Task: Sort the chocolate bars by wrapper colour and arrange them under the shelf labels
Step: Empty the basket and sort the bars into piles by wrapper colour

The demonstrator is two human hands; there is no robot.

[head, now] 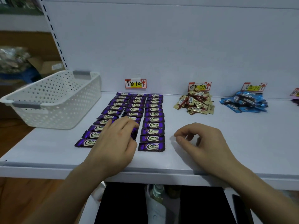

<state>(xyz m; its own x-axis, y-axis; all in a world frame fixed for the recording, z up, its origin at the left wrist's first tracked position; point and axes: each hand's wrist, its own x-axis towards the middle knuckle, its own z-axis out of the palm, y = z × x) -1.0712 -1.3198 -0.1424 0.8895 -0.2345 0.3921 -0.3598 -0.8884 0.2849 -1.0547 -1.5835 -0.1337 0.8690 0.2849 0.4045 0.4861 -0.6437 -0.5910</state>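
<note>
Head view looks down on a white shelf (226, 143) where the purple chocolate bars (152, 125) lie flat in three neat columns running back to the purple label (135, 83) on the rear wall. The left hand (116, 139) rests on the near end of the middle column, its fingers stretched out fairly straight over the wrappers and hiding the bars beneath; the left and right columns show on either side of it. The right hand (202, 139) sits just right of the right column, apart from the bars, fingers loosely curled with nothing in them. Farther back and right, a loose heap of brown-and-gold bars (195, 102) lies below the second label (200, 86), and a heap of blue bars (246, 102) below the third label (253, 86). A white perforated basket (53, 101) stands at the shelf's left end, beside the left column. A fourth label (295, 92) is cut off at the right edge.
</note>
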